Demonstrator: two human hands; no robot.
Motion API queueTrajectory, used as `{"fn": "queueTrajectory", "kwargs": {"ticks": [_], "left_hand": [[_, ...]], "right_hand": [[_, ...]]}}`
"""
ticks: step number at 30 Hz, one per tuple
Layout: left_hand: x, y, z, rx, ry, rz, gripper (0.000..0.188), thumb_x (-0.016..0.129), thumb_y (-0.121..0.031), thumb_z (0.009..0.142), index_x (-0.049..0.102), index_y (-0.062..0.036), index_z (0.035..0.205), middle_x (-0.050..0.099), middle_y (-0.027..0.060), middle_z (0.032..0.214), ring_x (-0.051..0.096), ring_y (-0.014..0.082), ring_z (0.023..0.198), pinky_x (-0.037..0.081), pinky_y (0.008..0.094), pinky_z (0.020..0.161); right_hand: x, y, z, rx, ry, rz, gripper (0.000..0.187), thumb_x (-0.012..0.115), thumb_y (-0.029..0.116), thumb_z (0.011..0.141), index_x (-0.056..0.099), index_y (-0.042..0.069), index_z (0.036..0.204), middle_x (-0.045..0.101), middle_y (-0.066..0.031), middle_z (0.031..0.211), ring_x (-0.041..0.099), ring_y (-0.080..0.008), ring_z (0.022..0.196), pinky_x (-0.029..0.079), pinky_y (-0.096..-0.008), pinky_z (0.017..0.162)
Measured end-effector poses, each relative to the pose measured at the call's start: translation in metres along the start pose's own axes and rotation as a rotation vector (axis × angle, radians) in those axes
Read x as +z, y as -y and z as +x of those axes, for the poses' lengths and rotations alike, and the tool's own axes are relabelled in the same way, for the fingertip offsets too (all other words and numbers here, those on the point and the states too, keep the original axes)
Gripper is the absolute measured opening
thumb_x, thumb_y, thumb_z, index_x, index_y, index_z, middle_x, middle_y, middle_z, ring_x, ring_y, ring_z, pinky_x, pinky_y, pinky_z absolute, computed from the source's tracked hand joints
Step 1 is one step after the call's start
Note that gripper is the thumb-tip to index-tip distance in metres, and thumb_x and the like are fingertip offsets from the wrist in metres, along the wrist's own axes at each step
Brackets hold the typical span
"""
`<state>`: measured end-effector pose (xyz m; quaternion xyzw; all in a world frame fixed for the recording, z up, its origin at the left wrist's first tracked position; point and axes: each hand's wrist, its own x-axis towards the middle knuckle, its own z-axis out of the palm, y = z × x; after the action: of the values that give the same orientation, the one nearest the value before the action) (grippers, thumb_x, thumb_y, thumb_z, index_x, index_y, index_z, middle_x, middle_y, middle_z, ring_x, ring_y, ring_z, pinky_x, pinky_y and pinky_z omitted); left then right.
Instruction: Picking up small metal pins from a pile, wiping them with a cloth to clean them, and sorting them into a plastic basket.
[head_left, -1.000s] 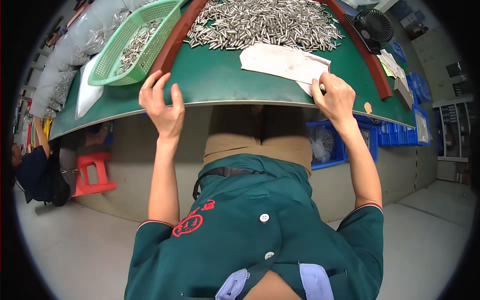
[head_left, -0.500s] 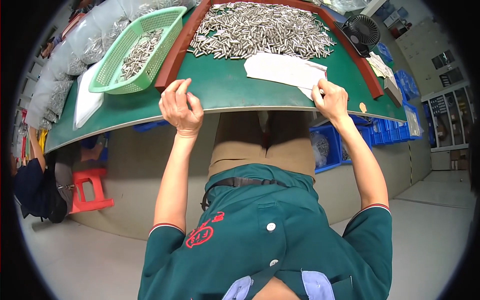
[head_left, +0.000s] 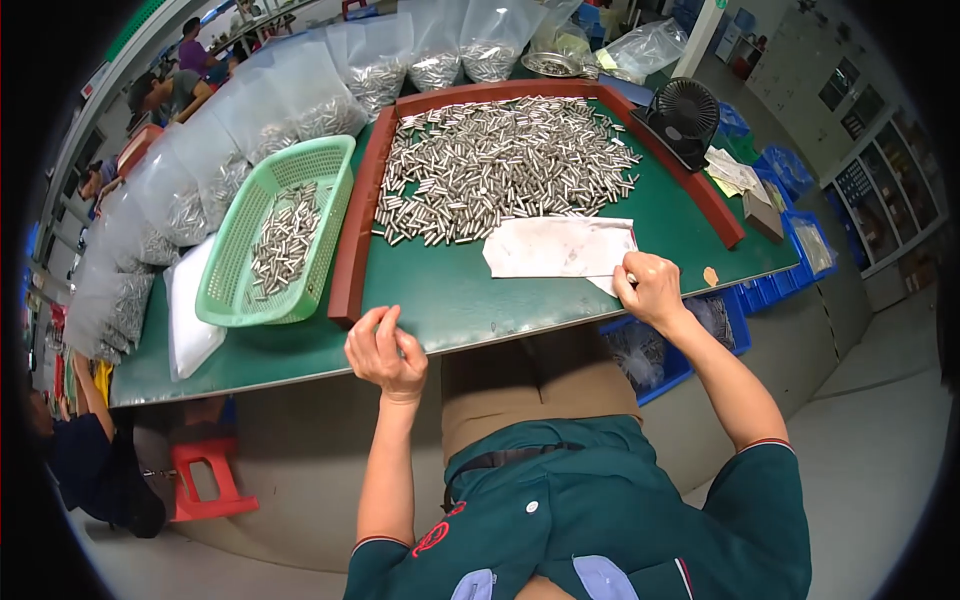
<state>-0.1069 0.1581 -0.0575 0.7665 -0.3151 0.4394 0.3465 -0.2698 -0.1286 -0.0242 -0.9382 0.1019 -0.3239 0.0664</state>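
Observation:
My left hand [head_left: 386, 352] hovers at the table's front edge, its fingers loosely curled and apart with nothing visible in them. My right hand [head_left: 652, 290] is closed in a fist at the right end of a stained white cloth [head_left: 560, 248], which lies flat on the green tabletop [head_left: 440, 300]. Whatever the fist may hold is mostly hidden by the fingers. Beyond the cloth spreads a large heap of short metal pins [head_left: 500, 165]. To the left stands a green plastic basket [head_left: 207, 300], with more metal pins [head_left: 285, 240] inside.
Red-brown rails [head_left: 357, 230] border the heap on its sides and back. Clear bags of pins [head_left: 380, 60] line the table's far and left edges. A black fan [head_left: 684, 120] stands at right. Blue bins [head_left: 735, 325] sit below. A person [head_left: 85, 460] and red stool [head_left: 205, 480] are at left.
The view has tilted up, bringing the whole heap and the far bags into sight. Both hands keep nearly the same places by the table edge and the cloth.

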Motion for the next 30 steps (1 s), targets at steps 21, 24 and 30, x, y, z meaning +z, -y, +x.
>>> {"fn": "queueTrajectory", "kwargs": {"ticks": [21, 24, 30], "left_hand": [[0.0073, 0.0063, 0.0006, 0.030, 0.074, 0.013, 0.025, 0.043, -0.007, 0.064, 0.059, -0.0073, 0.084, 0.056, 0.0069, 0.084, 0.052, 0.0224, 0.067, 0.040, 0.0319, 0.059], [0.0073, 0.0040, 0.0020, 0.035, 0.087, -0.009, 0.026, 0.041, -0.002, 0.064, 0.058, -0.0023, 0.084, 0.054, 0.0121, 0.083, 0.051, 0.0258, 0.069, 0.041, 0.0337, 0.060], [0.0093, 0.0045, 0.0000, 0.023, 0.074, -0.001, 0.028, 0.041, -0.005, 0.062, 0.059, -0.0044, 0.083, 0.056, 0.0093, 0.081, 0.052, 0.0244, 0.067, 0.041, 0.0330, 0.060]], "right_hand": [[0.0033, -0.0042, 0.0063, 0.000, 0.033, 0.027, 0.017, 0.055, 0.004, 0.064, 0.041, 0.003, 0.054, 0.044, -0.0107, 0.051, 0.048, -0.0276, 0.047, 0.037, -0.0355, 0.043], [0.0034, -0.0055, 0.0061, 0.001, 0.038, 0.035, 0.018, 0.055, 0.004, 0.064, 0.041, 0.004, 0.053, 0.044, -0.0104, 0.051, 0.048, -0.0271, 0.046, 0.037, -0.0350, 0.043], [0.0040, -0.0085, 0.0058, -0.020, 0.024, 0.049, 0.017, 0.056, 0.004, 0.062, 0.042, 0.005, 0.053, 0.043, -0.0082, 0.049, 0.046, -0.0245, 0.044, 0.036, -0.0336, 0.042]]}}
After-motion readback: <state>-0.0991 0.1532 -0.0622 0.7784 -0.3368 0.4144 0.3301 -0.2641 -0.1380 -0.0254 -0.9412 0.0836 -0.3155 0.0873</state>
